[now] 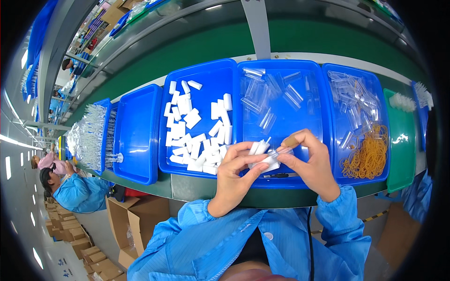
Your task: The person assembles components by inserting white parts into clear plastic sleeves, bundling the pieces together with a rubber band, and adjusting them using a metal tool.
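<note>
While the left hand [236,171] pinches a few white pieces [256,149] between bent fingers, the right hand [307,161] has thumb and fingertips nearly together on what seems a clear sleeve [285,151], above a blue tray [281,62].
Work looks partly done: many white blocks [192,119] and clear tubes [267,120] lie loose; around are a green table [192,188], cartons [152,218] and a co-worker [84,192].

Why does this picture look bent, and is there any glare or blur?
Head view: a fisheye lens bows the pale rail behind the blue trays and leaves black margins; head view: ceiling lights glow as white streaks at left, and clear plastic tubes catch glints; head view: the left hand and right hand look fairly sharp.
</note>
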Available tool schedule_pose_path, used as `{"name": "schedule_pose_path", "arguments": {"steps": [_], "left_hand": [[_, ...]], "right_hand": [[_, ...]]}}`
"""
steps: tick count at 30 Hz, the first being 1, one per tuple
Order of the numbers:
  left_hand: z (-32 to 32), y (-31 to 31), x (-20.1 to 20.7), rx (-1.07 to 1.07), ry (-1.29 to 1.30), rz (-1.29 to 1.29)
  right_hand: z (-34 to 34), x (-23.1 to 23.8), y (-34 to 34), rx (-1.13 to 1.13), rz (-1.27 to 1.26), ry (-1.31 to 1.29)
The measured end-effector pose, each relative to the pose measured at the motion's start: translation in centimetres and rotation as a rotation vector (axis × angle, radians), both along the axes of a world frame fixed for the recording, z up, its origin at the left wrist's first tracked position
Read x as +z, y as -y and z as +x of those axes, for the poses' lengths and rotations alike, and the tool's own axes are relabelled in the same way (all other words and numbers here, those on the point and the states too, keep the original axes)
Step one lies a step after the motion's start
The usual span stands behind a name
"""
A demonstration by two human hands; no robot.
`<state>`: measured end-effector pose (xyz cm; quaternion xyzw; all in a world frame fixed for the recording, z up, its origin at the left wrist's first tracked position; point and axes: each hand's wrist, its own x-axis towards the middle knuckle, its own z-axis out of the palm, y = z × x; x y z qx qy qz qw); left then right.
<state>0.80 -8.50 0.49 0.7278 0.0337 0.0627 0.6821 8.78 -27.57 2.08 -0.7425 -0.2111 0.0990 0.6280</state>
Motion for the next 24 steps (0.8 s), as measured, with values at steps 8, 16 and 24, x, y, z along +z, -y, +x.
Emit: {"name": "schedule_pose_path", "arguments": {"steps": [8, 16, 24], "left_hand": [[1.3, -1.0, 1.3, -0.201, -0.015, -0.158], [1.2, -1.2, 0.3, -0.152, 0.142, -0.232], [0.3, -0.9, 0.0, -0.14, 0.206, -0.155]], "right_hand": [[1.1, -0.4, 0.6, -0.153, 0.217, -0.246], [1.5, -0.1, 1.2, -0.003, 0.204, -0.126], [-0.6, -0.7, -0.1, 0.03, 0.193, 0.006]]}}
